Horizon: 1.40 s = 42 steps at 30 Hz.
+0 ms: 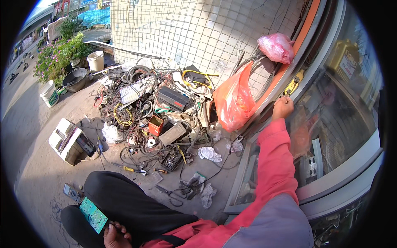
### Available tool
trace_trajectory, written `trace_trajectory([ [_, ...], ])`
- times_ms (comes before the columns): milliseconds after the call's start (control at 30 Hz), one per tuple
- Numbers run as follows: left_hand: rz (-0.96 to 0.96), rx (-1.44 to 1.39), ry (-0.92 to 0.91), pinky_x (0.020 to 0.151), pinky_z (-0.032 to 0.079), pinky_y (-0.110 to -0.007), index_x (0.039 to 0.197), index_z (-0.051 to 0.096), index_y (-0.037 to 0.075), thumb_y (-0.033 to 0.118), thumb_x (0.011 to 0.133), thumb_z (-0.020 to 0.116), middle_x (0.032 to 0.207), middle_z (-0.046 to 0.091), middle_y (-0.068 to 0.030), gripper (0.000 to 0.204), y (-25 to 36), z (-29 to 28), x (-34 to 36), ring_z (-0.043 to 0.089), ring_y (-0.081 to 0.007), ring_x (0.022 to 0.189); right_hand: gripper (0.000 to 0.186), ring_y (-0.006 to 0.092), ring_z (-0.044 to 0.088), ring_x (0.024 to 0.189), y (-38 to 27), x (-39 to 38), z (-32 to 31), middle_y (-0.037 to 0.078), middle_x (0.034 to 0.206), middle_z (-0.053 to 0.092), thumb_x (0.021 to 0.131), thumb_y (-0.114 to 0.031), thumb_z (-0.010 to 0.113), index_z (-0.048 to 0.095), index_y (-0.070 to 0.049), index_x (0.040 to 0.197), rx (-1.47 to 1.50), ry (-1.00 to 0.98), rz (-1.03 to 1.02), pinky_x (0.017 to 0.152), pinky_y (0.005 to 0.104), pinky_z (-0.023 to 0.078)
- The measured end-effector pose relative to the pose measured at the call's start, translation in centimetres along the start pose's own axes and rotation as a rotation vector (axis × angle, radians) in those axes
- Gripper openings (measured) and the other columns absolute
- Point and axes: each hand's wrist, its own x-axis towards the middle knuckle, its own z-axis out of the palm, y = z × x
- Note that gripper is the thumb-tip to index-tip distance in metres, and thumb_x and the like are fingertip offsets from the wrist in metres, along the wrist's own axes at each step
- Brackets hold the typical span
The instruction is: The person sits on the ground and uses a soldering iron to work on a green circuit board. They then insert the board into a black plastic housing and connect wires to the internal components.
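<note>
A heap of tangled cables and scrap electronics (159,109) covers the ground against the white tiled wall (194,33). An orange plastic bag (233,99) leans beside the heap, at the foot of the glass door frame (289,74); a pink bag (276,47) hangs higher on the same frame. Scissors (167,193) and crumpled white rags (209,153) lie on the pavement between the heap and the person's dark-trousered knee (124,198). A white printer-like unit (70,142) sits well apart to the left, near buckets (49,93) and flowering plants (58,56).

The left hand (115,235) rests on the thigh at the lower edge, fingers curled and pinching the end of a green circuit board (94,215). The board is flat, rectangular, with pale markings, and lies tilted on the knee.

The right hand (283,108), arm in a red sleeve, reaches up to the door frame. Its fingers are closed in a fist just below a yellow-handled tool (292,84); whether they grip it cannot be told.
</note>
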Motion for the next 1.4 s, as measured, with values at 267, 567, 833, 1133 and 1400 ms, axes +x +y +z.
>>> trace_trajectory([
  [267, -0.043, 0.01, -0.002, 0.066, 0.046, -0.028, 0.105, 0.061, 0.007, 0.017, 0.1, 0.055, 0.093, 0.063, -0.0035, 0.013, -0.3, 0.2, 0.9, 0.057, -0.0158, 0.081, 0.018, 0.0206, 0.065, 0.071, 10.9, 15.4, -2.9, 0.009, 0.076, 0.069, 0.088, -0.018, 0.06, 0.069, -0.003, 0.093, -0.007, -0.018, 0.33, 0.069, 0.0353, 0.051],
  [567, 0.033, 0.006, 0.036, 0.062, 0.043, -0.03, 0.096, 0.058, 0.006, 0.016, 0.093, 0.063, 0.088, 0.059, -0.0041, 0.012, -0.3, 0.8, 0.8, 0.055, -0.0168, 0.075, 0.031, 0.0126, 0.054, 0.065, 15.4, 26.9, -1.7, -0.005, 0.082, 0.055, 0.093, -0.049, 0.054, 0.056, -0.018, 0.096, 0.156, -0.491, 0.859, 0.054, 0.0287, 0.042],
  [833, 0.071, 0.034, 0.113, 0.063, 0.042, -0.029, 0.098, 0.058, 0.006, 0.016, 0.093, 0.063, 0.088, 0.058, -0.0046, 0.012, -0.3, 1.0, -0.4, 0.054, -0.0169, 0.077, 0.021, 0.0029, 0.046, 0.053, 20.6, 24.3, 4.6, -0.015, 0.07, 0.058, 0.088, -0.047, 0.063, 0.062, -0.028, 0.08, 0.102, -0.594, 0.981, 0.046, 0.0204, 0.034],
  [1133, 0.099, 0.033, 0.08, 0.064, 0.042, -0.03, 0.096, 0.058, 0.006, 0.016, 0.091, 0.065, 0.088, 0.059, -0.0047, 0.012, -0.5, 1.4, -0.8, 0.056, -0.0172, 0.078, 0.027, 0.0054, 0.036, 0.045, 20.9, 23.2, 3.9, -0.011, 0.055, 0.043, 0.092, -0.053, 0.058, 0.063, -0.029, 0.08, 0.154, -0.599, 0.975, 0.042, 0.0232, 0.027],
  [1400, 0.111, 0.043, 0.099, 0.064, 0.043, -0.03, 0.096, 0.059, 0.007, 0.017, 0.092, 0.065, 0.089, 0.06, -0.0045, 0.012, -0.5, 1.7, -1.4, 0.056, -0.0163, 0.077, 0.029, 0.0084, 0.032, 0.039, 19.6, 17.4, 5.0, -0.009, 0.049, 0.039, 0.095, -0.045, 0.052, 0.054, -0.028, 0.072, 0.208, -0.569, 1.019, 0.036, 0.0249, 0.021],
])
